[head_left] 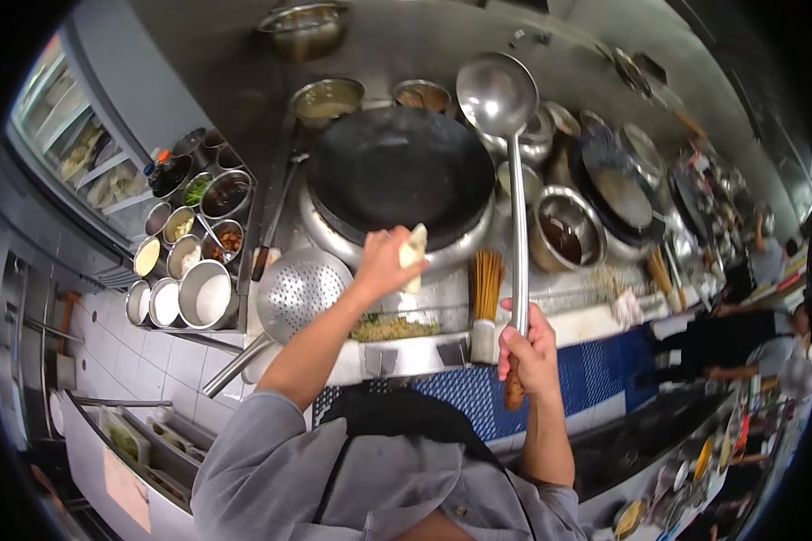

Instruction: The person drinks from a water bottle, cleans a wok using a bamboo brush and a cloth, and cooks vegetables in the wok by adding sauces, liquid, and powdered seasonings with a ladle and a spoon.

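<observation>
- A pale cloth (pixel 414 248) is gripped by the left hand (pixel 390 261); the wok (pixel 397 167) lies just beyond (contact cannot be told).
- A ladle (pixel 516 180) is clasped by the right hand (pixel 532 352), bowl raised beyond it, not yet lowered.
- No writing can be read.

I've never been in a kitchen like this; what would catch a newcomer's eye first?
Probably the big black wok, just above the picture's middle. Next, the long steel ladle in the right hand, right of it; then a pale thing, perhaps cloth, in the left hand.
</observation>
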`<state>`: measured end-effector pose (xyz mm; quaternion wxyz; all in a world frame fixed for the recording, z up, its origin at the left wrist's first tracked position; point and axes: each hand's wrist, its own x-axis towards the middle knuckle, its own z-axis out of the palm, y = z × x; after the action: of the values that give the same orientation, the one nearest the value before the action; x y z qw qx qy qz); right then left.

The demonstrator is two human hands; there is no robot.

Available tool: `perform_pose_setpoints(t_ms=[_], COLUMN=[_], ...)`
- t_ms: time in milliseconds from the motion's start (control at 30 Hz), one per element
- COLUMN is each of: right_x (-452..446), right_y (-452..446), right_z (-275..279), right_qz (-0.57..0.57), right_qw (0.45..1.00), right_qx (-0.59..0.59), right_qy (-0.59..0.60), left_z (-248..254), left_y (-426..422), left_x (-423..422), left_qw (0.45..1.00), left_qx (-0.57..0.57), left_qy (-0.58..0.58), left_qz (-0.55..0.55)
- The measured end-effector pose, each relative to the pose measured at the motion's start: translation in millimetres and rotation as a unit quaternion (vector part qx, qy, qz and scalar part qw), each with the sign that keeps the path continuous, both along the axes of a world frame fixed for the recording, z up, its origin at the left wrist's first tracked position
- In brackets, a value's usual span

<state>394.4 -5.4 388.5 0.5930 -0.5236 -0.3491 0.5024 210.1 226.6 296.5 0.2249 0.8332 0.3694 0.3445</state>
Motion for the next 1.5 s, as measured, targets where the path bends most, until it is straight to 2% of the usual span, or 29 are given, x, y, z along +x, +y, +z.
perform_pose_setpoints(t_ms=[133,200,267,333,400,467,533,700,800,867,900,1000,1100,1133,1200,1233,1367,1467,1500], right_x=[-15.9,-37.6,-49.4,-67.9,-77.8,-93.9,-108.8,-136.7,-148.8,-146.4,-145.6,-140.8,-123.0,-114.3,-102.7,-96.5,-64.0,-37.1,-30.8], right_y=[105.5,164.7,230.9,290.2,356.5,407.6,453.2,537.3,561.6,577.4,581.2,583.8,569.2,548.3,513.6,496.4,405.9,325.5,299.9], right_z=[73.0,117.6,146.4,178.5,192.5,206.3,215.3,219.4,228.0,231.0,229.1,207.5,183.4,174.8,169.5,164.0,134.5,108.3,102.1], right_qz=[0.055,0.063,0.098,0.113,0.12,0.121,0.118,0.093,0.099,0.115,0.122,0.075,0.108,0.136,0.188,0.18,0.25,0.218,0.17], right_qw=[0.983,0.977,0.964,0.953,0.952,0.946,0.938,0.921,0.913,0.926,0.932,0.986,0.993,0.986,0.908,0.894,0.845,0.911,0.955], right_qx=[0.081,0.048,0.057,0.052,0.059,0.037,0.018,-0.02,-0.056,-0.079,-0.091,-0.06,-0.018,-0.005,0.032,0.07,0.087,0.056,0.037], right_qy=[-0.154,-0.199,-0.239,-0.276,-0.274,-0.298,-0.325,-0.377,-0.393,-0.351,-0.329,-0.133,-0.041,0.101,0.372,0.404,0.465,0.346,0.24], left_z=[-9.8,-16.5,6.4,4.9,3.4,-25.1,-33.5,-39.9,-40.1,-41.3,-42.6,-47.3,-36.0,-31.1,-34.4,-32.3,-39.3,-51.4,-47.7], left_y=[7.5,6.5,-12.6,-35.2,-56.0,-74.3,-89.8,-117.4,-115.3,-110.5,-107.2,-97.9,-85.1,-88.6,-85.6,-86.7,-101.7,-124.7,-132.2], left_x=[-7.1,-13.9,-38.1,-72.0,-108.8,-145.6,-183.4,-242.0,-260.6,-266.0,-266.7,-268.8,-262.7,-261.3,-258.1,-255.9,-241.6,-224.3,-220.0], left_qw=[0.996,0.966,0.935,0.86,0.808,0.792,0.75,0.717,0.719,0.719,0.716,0.723,0.743,0.751,0.771,0.777,0.78,0.737,0.719], left_qx=[-0.055,-0.067,-0.128,-0.359,-0.419,-0.446,-0.486,-0.455,-0.449,-0.44,-0.436,-0.431,-0.443,-0.454,-0.444,-0.444,-0.443,-0.461,-0.489], left_qy=[-0.057,-0.238,-0.321,-0.352,-0.405,-0.417,-0.448,-0.5,-0.498,-0.504,-0.513,-0.511,-0.476,-0.454,-0.438,-0.429,-0.426,-0.471,-0.471], left_qz=[-0.033,-0.073,-0.082,-0.084,-0.083,-0.01,0.03,0.17,0.183,0.187,0.185,0.174,0.16,0.157,0.129,0.121,0.12,0.149,0.147])
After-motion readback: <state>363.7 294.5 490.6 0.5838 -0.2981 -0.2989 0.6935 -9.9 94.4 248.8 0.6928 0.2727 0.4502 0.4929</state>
